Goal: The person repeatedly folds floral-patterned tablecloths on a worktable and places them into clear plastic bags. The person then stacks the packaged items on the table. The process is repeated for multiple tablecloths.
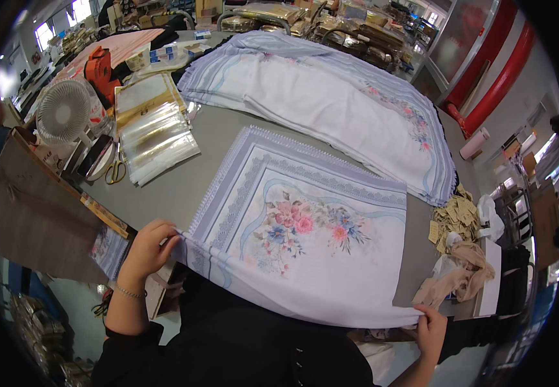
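Note:
A white scarf (350, 284) with a lavender border, a short fringe and pink and blue flowers lies folded on the grey table in front of me. My left hand (150, 248) pinches its near left corner between thumb and fingers. At the near right corner, my right hand (431, 330) grips the edge in a similar pinch. Between the two hands the near edge hangs slightly over the table's front, close to my body. Beyond it lies a large layered pile of matching scarves (305, 97), partly overlapped by the folded one's far right corner.
To the left on the table (211, 126) are clear plastic bags (160, 142), scissors (115, 171), a white fan (64, 111) and an orange-red item (100, 74). At right sit a heap of small beige tags (457, 219) and crumpled beige cloth (466, 271). Red pipes (502, 80) stand beyond.

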`<state>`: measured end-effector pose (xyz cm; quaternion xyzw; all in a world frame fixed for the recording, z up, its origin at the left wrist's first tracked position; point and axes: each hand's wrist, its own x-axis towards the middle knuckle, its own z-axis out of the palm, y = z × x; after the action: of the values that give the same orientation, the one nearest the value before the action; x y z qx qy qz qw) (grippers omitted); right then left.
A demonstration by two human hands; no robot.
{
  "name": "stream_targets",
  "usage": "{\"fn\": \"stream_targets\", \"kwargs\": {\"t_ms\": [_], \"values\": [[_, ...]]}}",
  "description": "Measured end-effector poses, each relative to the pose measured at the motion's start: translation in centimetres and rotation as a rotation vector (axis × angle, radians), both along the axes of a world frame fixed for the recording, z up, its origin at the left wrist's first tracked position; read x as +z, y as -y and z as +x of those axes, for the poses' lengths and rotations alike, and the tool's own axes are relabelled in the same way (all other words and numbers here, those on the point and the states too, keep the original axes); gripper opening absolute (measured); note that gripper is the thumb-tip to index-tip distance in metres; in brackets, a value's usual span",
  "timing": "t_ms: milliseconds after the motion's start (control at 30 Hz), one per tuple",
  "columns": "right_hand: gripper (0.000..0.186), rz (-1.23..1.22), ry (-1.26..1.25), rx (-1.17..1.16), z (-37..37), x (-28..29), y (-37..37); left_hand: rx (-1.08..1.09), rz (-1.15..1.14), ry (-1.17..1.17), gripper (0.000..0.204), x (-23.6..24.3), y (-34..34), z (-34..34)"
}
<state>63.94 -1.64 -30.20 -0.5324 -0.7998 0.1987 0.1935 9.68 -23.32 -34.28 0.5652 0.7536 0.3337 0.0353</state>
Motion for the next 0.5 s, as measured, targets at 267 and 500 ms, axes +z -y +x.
{"fn": "stream_targets", "kwargs": {"t_ms": [267,500], "values": [[0.017,-0.02,0.133,-0.116,-2.2,-5.1,-5.3,-0.17,-0.228,-0.062,0.01,-2.9,-6.0,-2.9],[0.006,-0.158,0.216,-0.137,-2.6,-6.8,-6.6,-0.219,-0.21,0.04,0.01,-5.1,-6.8,-4.0]]}}
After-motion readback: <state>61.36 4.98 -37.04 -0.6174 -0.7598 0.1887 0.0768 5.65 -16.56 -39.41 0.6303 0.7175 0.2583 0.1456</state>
